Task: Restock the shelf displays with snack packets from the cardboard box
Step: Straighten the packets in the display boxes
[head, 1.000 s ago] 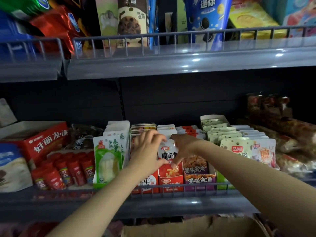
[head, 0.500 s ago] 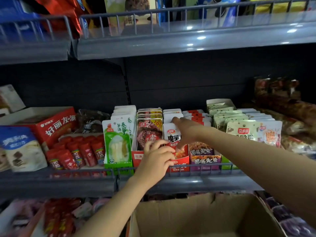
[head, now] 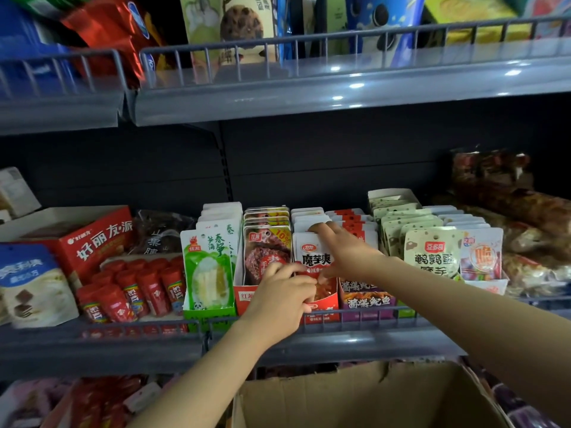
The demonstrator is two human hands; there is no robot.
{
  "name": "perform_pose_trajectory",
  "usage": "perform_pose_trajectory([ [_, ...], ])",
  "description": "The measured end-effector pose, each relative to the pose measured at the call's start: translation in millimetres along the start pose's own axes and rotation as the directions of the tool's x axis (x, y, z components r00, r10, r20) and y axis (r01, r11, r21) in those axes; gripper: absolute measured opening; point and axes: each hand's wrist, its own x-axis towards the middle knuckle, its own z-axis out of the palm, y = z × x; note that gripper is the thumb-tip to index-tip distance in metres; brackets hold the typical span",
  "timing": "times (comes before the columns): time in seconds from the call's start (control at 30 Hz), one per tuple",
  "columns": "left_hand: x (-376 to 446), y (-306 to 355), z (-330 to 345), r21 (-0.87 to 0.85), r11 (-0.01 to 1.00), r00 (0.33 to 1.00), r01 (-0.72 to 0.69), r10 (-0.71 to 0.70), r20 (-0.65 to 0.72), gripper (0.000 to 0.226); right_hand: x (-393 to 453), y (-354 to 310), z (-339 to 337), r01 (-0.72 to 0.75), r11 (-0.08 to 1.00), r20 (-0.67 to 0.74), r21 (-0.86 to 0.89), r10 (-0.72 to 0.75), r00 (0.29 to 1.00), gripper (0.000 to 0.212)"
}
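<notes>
Packets (head: 313, 261) of the white/red konjac snack sit in a red display tray (head: 323, 305) at center frame, mid shelf (head: 355, 341), btwn the brown meat packs (head: 267, 254) and purple tray (head: 367, 301).

Head view, only one: left hand (head: 282, 299) pinches the front packet's lower edge, right hand (head: 343, 253) reaches over w/ fingers on the top of the row. Imo best to press the row back w/ the right, square the front one upright w/ the left, label facing out. Packets look flat, glossy, prob slippery. Box (head: 370, 403) at bottom center, inside not visible.
</notes>
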Motion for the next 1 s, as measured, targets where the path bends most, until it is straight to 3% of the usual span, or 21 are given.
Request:
perform_pose_trajectory([
  [0.13,-1.3,2.2,0.3,0.002,1.0,1.0,0.005,-0.005,0.019,0.007,-2.5,3.1,1.1,0.044,0.999,-0.013,-0.032,-0.044,0.999,0.09],
  [0.27,-0.5,1.0,-1.1,0.0,1.0,1.0,-0.001,0.001,0.015,0.009,-0.8,4.9,-0.5,0.057,0.964,-0.1,-0.258,-0.086,0.991,0.102],
  [0.4,-3.7,-1.4,-1.7,-0.06,0.997,0.998,0.039,-0.042,-0.048,0.025,-0.2,11.2,-4.1,-0.007,0.985,0.001,-0.174,0.008,1.0,0.118],
  [0.6,0.2,-0.8,-4.5,-0.094,0.987,0.989,0.132,-0.138,-0.056,0.047,0.9,16.2,-8.1,0.05,0.974,0.017,-0.219,-0.048,0.999,0.108],
  [0.7,0.7,3.3,-5.5,-0.241,0.946,0.973,0.217,-0.23,-0.03,0.052,-2.8,15.1,-3.1,0.085,0.991,0.026,-0.107,-0.083,0.996,0.105],
  [0.8,5.9,9.2,-5.0,-0.341,0.91,0.955,0.238,-0.282,-0.087,0.052,-4.3,8.9,-1.5,0.081,0.997,0.035,-0.008,-0.081,0.996,0.104],
  [1.0,12.7,14.6,-12.3,-0.526,0.802,0.926,0.284,-0.372,-0.067,0.055,-3.8,3.8,-3.5,0.094,0.989,0.013,-0.116,-0.093,0.996,0.09],
])
